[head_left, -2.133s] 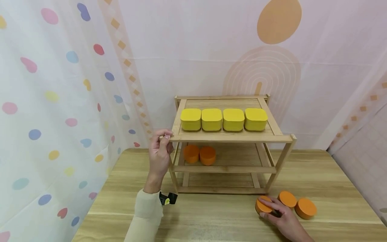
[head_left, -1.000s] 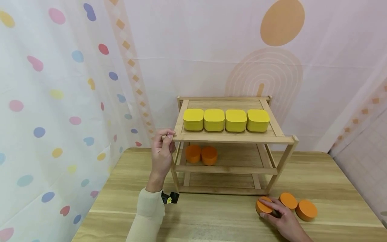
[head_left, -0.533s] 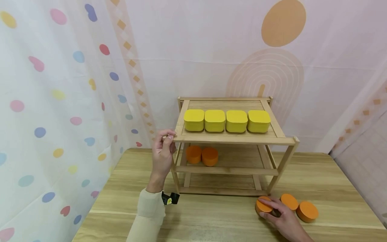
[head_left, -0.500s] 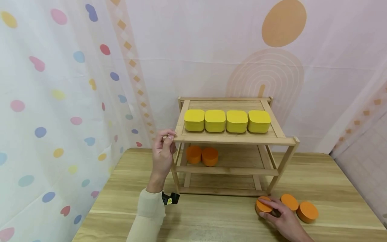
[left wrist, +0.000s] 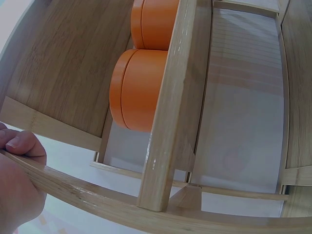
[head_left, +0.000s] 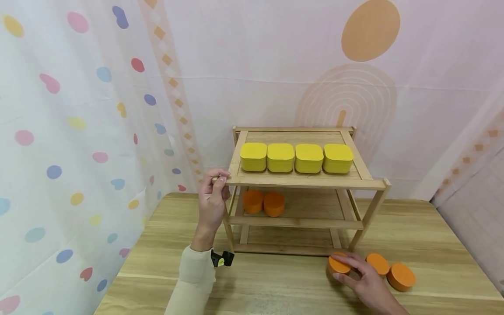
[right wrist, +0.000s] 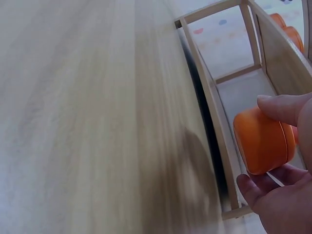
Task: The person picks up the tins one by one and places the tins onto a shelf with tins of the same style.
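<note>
In front of the wooden rack, I see the right hand pinching an orange container, seemingly just above the surface; a loose pinch could drop it. The left hand grips the rack's top corner, where a tug might shift the yellow boxes. Two more orange containers sit nearby, easily nudged; a front rail obstructs the middle shelf.
</note>
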A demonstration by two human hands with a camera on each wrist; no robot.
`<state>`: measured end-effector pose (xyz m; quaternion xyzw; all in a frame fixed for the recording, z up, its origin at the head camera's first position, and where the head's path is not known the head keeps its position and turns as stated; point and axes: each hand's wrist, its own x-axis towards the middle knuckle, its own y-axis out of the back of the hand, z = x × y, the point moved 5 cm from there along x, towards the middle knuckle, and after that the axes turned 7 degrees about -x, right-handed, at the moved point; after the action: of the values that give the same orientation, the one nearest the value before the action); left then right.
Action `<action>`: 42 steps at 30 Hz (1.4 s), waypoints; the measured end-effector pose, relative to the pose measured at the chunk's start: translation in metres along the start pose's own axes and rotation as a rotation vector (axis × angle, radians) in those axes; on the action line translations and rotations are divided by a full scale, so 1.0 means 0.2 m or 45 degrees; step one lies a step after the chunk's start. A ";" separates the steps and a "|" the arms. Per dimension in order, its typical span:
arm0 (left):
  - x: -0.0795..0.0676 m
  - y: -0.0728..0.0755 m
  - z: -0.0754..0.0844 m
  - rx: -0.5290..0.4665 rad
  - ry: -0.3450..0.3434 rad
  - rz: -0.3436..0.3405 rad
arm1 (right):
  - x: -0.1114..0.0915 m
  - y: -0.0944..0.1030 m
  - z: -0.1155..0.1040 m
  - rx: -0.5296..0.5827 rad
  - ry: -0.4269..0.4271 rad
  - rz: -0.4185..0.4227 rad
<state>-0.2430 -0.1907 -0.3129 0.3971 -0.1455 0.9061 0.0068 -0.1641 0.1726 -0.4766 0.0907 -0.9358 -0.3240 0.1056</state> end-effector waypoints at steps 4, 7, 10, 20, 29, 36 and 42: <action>0.00 0.00 0.00 0.015 -0.004 -0.002 | 0.01 0.01 -0.03 -0.020 0.113 0.028; 0.00 -0.01 0.00 0.024 -0.005 -0.001 | 0.02 0.02 -0.06 -0.031 0.219 0.058; 0.00 -0.01 0.01 0.026 -0.011 -0.004 | 0.04 0.03 -0.10 -0.023 0.269 0.057; 0.00 0.00 0.00 0.019 -0.011 -0.005 | 0.07 0.05 -0.18 -0.024 0.282 -0.049; 0.00 0.00 0.00 0.010 0.011 0.002 | 0.09 0.08 -0.27 -0.010 0.323 -0.085; 0.00 0.00 0.01 0.000 0.006 0.002 | 0.12 0.08 -0.32 0.005 0.413 -0.103; 0.00 0.00 0.00 -0.007 -0.005 -0.004 | 0.16 0.10 -0.36 -0.008 0.425 -0.125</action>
<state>-0.2427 -0.1901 -0.3123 0.3990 -0.1476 0.9049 0.0090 -0.1776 0.1379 -0.4048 0.1886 -0.8986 -0.3123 0.2436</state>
